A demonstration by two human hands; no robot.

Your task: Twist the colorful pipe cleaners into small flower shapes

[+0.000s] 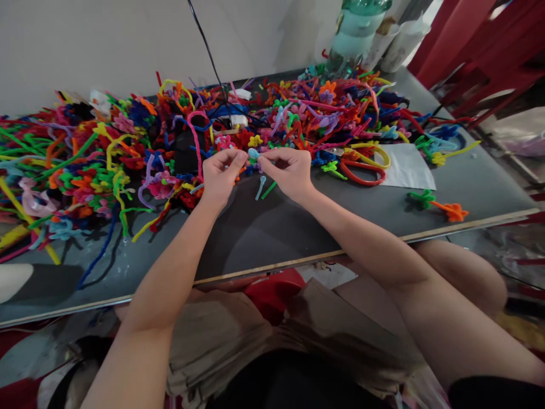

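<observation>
Between my two hands, just above the table, is a small light blue pipe cleaner (254, 154) with a curled, rounded shape. My left hand (220, 175) pinches it from one side with thumb and forefinger. From the other side, the thumb and forefinger of my right hand (290, 171) close on it too. The fingertips hide part of its shape. Just below lie a short light blue pipe cleaner piece with a looped end (260, 187) and a short green piece (269, 190). Red-handled scissors (363, 180) rest to the right of my right hand.
A large heap of coloured pipe cleaners and twisted flowers (140, 147) spreads along the wall. A green plastic bottle (355, 34) and paper cups (402, 45) stand at the back right. A green and orange flower piece (440, 205) lies near the front edge. A black cable (204, 42) hangs down.
</observation>
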